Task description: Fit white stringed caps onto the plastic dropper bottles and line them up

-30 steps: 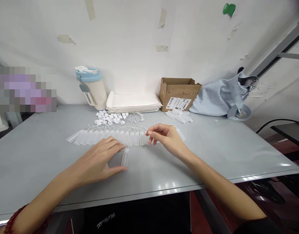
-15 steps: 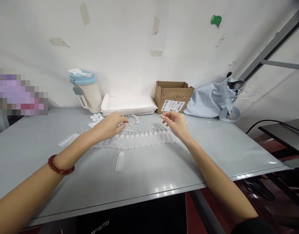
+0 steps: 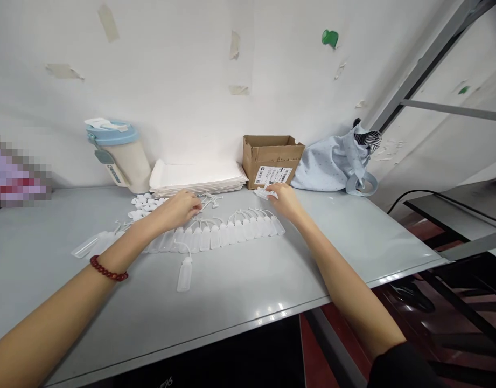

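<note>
A row of translucent plastic tags [image 3: 227,234] with looped white strings spans the grey table [image 3: 239,291], and one separate tag [image 3: 184,275] lies in front of it. My left hand [image 3: 175,210] is over the back of the row, fingers pinched together beside a small heap of loose white strings [image 3: 209,200]. What its fingertips hold is hidden. Farther right, my right hand [image 3: 286,200] closes its fingertips on a small translucent plastic piece [image 3: 264,193] in front of the cardboard box. Small white pieces [image 3: 145,203] are piled left of my left hand.
Along the wall stand a blue-lidded tumbler [image 3: 120,156], a stack of white sheets or envelopes [image 3: 197,177], an open cardboard box [image 3: 272,159] and a light blue cloth bag [image 3: 328,164]. A metal frame [image 3: 417,70] rises at the right, beyond the table's edge.
The view has turned slightly right. My left hand's fingers have drawn together near the loose strings. My right hand has reached the plastic piece by the box, which now shows beside its fingertips.
</note>
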`<state>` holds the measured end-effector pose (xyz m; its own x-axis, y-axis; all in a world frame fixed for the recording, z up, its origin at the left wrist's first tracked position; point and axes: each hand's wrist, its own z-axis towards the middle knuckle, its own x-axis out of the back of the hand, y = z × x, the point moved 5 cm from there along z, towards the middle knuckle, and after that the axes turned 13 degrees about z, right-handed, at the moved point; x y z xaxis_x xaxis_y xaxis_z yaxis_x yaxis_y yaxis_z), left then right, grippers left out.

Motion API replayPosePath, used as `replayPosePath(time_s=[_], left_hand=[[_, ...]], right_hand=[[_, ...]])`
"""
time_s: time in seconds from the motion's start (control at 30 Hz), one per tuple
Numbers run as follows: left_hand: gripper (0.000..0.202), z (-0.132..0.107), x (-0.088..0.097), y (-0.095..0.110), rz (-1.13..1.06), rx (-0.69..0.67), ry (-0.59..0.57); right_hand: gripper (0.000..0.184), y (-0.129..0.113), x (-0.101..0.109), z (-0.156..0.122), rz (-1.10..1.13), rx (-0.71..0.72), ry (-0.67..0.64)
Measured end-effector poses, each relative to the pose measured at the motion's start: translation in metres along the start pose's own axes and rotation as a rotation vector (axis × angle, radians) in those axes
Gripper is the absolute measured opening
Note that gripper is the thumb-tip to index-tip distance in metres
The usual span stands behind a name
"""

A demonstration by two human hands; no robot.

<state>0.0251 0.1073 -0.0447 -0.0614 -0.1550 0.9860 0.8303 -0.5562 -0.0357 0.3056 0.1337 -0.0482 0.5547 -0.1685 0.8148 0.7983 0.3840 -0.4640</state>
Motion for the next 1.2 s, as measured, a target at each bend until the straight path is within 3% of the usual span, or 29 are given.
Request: replayPosePath(time_s=[0.23,0.5,0.6,0.67,0.77,0.87,1.03,1.2], left_hand=[[0.031,-0.013,0.018,0.003,-0.073,0.083,0.079],[0.029,-0.030,0.024,0.011,-0.302,0.287,0.216],[0.025,-0.034,0.032,0.020,-0.370,0.316,0.292],[0.022,-0.038,0.039,0.028,-0.440,0.336,0.342],[0.018,-0.044,0.044,0.042,-0.544,0.371,0.388],[0.015,-0.049,0.043,0.053,-0.660,0.397,0.439],[0.016,-0.054,0.035,0.058,-0.837,0.497,0.479],[0.019,-0.055,0.037,0.061,-0.816,0.482,0.484]], right_hand=[[0.024,-0.012,-0.020,0.005,-0.102,0.066,-0.109],[0.030,-0.007,-0.014,0.008,-0.072,0.018,-0.026],[0.029,-0.025,-0.002,0.000,0.006,0.058,0.062],[0.026,-0.047,0.005,-0.011,0.258,0.144,0.138],[0.028,-0.078,0.001,-0.030,0.534,0.212,0.061],[0.031,-0.101,-0.006,-0.045,0.662,0.236,-0.031],[0.032,-0.114,-0.012,-0.055,0.720,0.238,-0.084],[0.028,-0.117,-0.013,-0.059,0.688,0.237,-0.088]])
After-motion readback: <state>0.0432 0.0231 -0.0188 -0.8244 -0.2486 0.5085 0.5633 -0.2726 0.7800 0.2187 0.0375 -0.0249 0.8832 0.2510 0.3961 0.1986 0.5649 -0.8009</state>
